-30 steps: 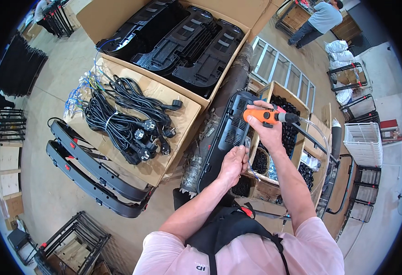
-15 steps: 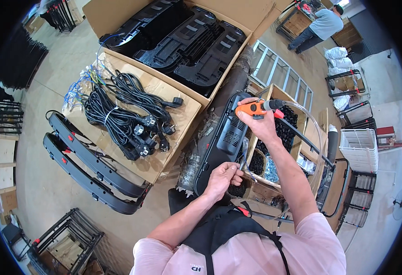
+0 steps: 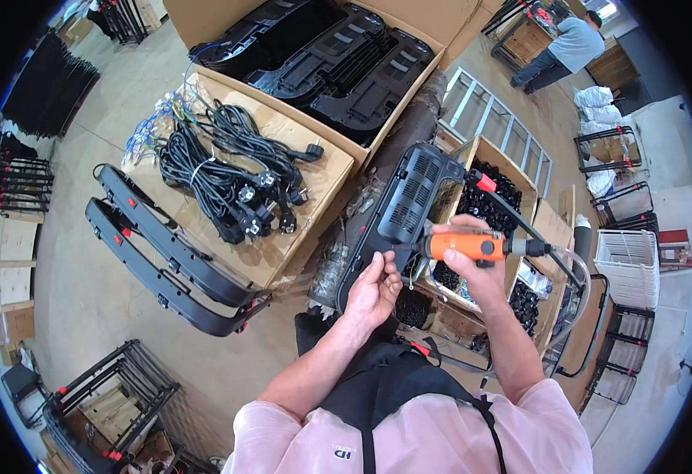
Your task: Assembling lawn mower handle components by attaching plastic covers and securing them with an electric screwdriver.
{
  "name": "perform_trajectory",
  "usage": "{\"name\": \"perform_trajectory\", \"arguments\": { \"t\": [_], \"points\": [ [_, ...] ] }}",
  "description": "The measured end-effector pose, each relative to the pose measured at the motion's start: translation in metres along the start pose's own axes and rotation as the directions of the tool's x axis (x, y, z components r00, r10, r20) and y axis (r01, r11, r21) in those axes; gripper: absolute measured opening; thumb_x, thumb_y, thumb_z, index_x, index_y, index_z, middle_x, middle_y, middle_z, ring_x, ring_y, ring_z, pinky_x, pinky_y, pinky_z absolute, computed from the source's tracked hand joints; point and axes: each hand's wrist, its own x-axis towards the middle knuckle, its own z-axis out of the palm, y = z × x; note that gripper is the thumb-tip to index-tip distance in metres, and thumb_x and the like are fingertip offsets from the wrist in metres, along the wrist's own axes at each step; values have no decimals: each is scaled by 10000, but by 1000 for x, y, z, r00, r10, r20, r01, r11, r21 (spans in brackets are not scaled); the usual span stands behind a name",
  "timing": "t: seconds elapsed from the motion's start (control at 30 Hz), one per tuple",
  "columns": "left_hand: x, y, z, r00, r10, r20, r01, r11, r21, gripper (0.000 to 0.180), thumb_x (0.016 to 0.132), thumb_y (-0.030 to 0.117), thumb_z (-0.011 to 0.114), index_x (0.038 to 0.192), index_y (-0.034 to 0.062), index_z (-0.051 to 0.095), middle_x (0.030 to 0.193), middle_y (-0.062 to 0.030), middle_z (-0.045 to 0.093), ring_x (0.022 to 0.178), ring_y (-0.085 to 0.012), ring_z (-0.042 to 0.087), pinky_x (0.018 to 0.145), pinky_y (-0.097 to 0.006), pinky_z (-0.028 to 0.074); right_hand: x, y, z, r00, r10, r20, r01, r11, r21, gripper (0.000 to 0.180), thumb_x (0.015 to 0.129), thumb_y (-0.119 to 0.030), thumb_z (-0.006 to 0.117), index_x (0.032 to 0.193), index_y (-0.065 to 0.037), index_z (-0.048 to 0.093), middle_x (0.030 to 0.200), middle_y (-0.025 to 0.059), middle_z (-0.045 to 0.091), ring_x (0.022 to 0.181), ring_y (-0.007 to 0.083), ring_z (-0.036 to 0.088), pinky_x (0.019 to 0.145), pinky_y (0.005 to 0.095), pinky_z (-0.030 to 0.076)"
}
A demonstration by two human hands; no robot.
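**Orange driver held against black vented panel**

An orange power screwdriver [image 3: 466, 246] was gripped in the closed right hand [image 3: 472, 261], its tip set against a long black vented panel [image 3: 397, 217]. The panel's lower end was pinched by the fingers of the left hand [image 3: 374, 288]. The panel lay between two open cardboard boxes: a flat one bearing coiled black power cords [image 3: 227, 178] to the left, and a tall one [image 3: 512, 229] filled with small black parts to the right. Two curved black trims with red tabs [image 3: 168, 253] rested on the floor.
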Motion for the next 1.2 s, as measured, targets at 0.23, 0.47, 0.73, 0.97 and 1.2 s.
{"name": "perform_trajectory", "arguments": {
  "t": [0.23, 0.47, 0.73, 0.97, 1.2],
  "points": [
    [0, -5, -5, 996, 38, 80, -33, 998, -59, 320, 1093, 377, 581, 1182, 85, 675, 866, 8, 667, 768, -113, 619, 719, -252, 555, -31, 12, 3, 999, 53, 10, -53, 998, 27, 532, 889, -60, 787, 1358, -10, 543, 1295, 192, 707, 1186, 241, 688, 1060, 404, 548],
    [-8, -5, -12, 992, 32, 125, -26, 998, -51, 304, 1105, 313, 567, 1219, 54, 679, 891, -18, 703, 771, -133, 663, 730, -274, 585, -38, 12, 3, 998, 57, 24, -57, 998, 30, 537, 889, -57, 790, 1362, -2, 542, 1293, 198, 705, 1192, 248, 686, 1058, 398, 551],
    [-27, -13, -18, 998, 13, 61, -10, 999, -47, 279, 1117, 168, 516, 1327, 6, 604, 1117, -94, 700, 1012, -201, 685, 914, -347, 586, -39, 27, 23, 997, 40, 70, -39, 999, -26, 523, 901, -30, 781, 1365, -3, 541, 1317, 175, 697, 1205, 234, 678, 1051, 381, 550],
    [-53, -17, -28, 999, -33, 25, 23, 949, 314, 330, 1145, 201, 452, 1374, -31, 507, 1210, -186, 688, 1082, -259, 723, 962, -367, 613, -26, 43, 49, 995, -29, 101, 38, 995, -93, 536, 905, -10, 756, 1383, -2, 515, 1328, 173, 686, 1230, 225, 652, 1091, 379, 510],
    [-55, -8, -50, 996, -77, 53, 38, 850, 525, 294, 1122, 315, 535, 1191, 35, 598, 1045, -120, 716, 851, -182, 728, 770, -301, 625, -19, 44, 60, 993, 14, 114, 4, 988, -153, 539, 913, -28, 763, 1394, -24, 519, 1335, 151, 690, 1213, 205, 656, 1066, 360, 519]
  ]
}}
